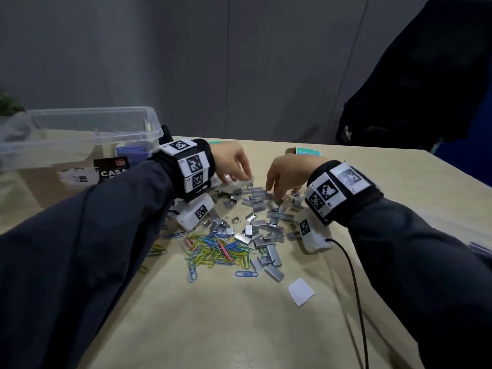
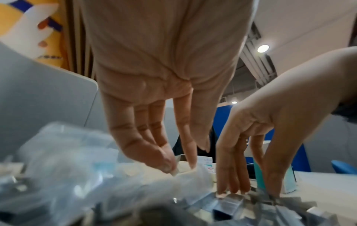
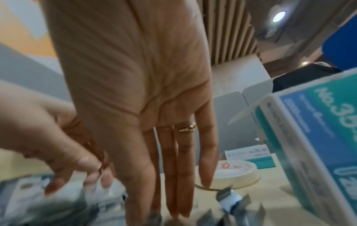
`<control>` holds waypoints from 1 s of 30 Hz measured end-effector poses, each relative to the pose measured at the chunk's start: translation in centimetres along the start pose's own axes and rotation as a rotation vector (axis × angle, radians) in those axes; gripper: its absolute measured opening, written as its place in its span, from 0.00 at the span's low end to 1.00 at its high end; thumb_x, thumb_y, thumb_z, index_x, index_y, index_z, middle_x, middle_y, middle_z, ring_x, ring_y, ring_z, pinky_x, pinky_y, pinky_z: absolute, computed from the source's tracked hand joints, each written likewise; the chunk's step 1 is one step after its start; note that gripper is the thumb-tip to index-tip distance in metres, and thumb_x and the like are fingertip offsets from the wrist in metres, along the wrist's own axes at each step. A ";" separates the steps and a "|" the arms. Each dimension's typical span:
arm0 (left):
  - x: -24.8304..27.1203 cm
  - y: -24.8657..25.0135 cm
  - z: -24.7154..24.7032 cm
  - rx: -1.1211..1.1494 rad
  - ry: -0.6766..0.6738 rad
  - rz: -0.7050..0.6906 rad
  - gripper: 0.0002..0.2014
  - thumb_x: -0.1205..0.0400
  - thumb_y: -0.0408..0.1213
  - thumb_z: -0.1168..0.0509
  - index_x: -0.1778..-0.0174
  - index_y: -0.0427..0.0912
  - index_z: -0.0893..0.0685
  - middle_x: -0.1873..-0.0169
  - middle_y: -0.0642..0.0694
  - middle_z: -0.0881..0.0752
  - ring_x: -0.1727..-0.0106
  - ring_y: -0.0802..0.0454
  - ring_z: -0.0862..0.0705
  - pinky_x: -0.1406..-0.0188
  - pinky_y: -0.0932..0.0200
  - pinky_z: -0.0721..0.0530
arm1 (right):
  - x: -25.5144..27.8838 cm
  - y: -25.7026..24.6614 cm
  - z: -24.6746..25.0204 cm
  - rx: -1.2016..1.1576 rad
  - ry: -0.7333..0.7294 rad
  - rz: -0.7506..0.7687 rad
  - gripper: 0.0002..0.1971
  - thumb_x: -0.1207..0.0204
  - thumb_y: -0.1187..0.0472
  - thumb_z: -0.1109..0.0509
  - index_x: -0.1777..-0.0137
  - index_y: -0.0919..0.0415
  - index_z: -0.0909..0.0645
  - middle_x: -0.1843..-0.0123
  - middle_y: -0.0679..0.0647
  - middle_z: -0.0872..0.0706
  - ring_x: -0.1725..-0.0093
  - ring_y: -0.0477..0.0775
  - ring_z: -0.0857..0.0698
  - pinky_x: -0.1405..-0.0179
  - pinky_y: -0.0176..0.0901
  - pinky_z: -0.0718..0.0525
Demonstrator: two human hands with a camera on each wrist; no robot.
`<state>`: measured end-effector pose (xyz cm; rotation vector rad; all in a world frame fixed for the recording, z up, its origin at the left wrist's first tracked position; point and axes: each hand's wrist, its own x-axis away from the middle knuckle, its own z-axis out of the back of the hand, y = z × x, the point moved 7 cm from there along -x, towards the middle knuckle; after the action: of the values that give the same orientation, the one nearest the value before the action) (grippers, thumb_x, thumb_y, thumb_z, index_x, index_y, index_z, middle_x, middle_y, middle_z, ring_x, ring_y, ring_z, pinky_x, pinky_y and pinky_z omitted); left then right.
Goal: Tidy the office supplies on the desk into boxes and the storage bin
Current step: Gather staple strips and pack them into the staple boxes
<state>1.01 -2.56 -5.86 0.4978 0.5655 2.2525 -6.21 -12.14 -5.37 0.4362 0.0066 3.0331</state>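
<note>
At the far left of the tabletop [image 1: 213,328] stands a clear plastic storage bin [image 1: 87,129], its long side running left to right, with a black printed card [image 1: 113,169] lying in front of it. Just right of that, the left hand [image 1: 231,162] reaches down, fingers curled, thumb and fingertips pinching a crumpled clear plastic wrapper [image 2: 146,185] at the far edge of the pile. The staple strips [image 1: 261,217] lie scattered mid-table, their long axes pointing every way, many roughly left to right. Nearer the person, a tangle of coloured paper clips [image 1: 215,249] lies just beside them. The right hand [image 1: 286,177] has its fingers straight and pointing down, tips touching the staples, gripping nothing. Beyond it stands a teal staple box [image 1: 303,151]; a roll of tape [image 3: 231,174] lies near it. A small white paper square [image 1: 300,291] lies at the near right.
</note>
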 end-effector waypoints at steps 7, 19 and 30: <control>-1.1 1.4 -1.1 -0.326 -0.085 0.018 0.27 0.25 0.35 0.24 0.33 0.49 0.29 0.60 0.47 0.19 0.57 0.48 0.18 0.57 0.53 0.14 | -1.4 0.4 -0.9 -0.019 0.000 -0.018 0.10 0.25 0.56 0.22 0.46 0.57 0.11 0.60 0.47 0.09 0.71 0.39 0.16 0.70 0.32 0.23; -2.3 1.4 -1.3 -0.645 -0.006 0.053 0.19 0.29 0.53 0.23 0.51 0.42 0.09 0.45 0.42 0.18 0.50 0.49 0.24 0.53 0.56 0.22 | -1.2 -0.1 -1.5 0.034 -0.056 0.009 0.13 0.30 0.51 0.19 0.50 0.57 0.09 0.58 0.49 0.08 0.67 0.41 0.16 0.68 0.35 0.22; -1.5 1.3 -0.8 -0.606 0.039 0.032 0.13 0.27 0.49 0.24 0.65 0.44 0.16 0.46 0.44 0.26 0.50 0.45 0.21 0.53 0.54 0.20 | -0.1 1.7 -0.1 -0.205 0.015 0.040 0.07 0.35 0.52 0.16 0.64 0.51 0.11 0.66 0.46 0.11 0.64 0.47 0.15 0.63 0.38 0.16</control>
<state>0.85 -4.70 -6.14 0.1528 -0.1210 2.3176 -6.27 -13.86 -5.51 0.4001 -0.3128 3.0333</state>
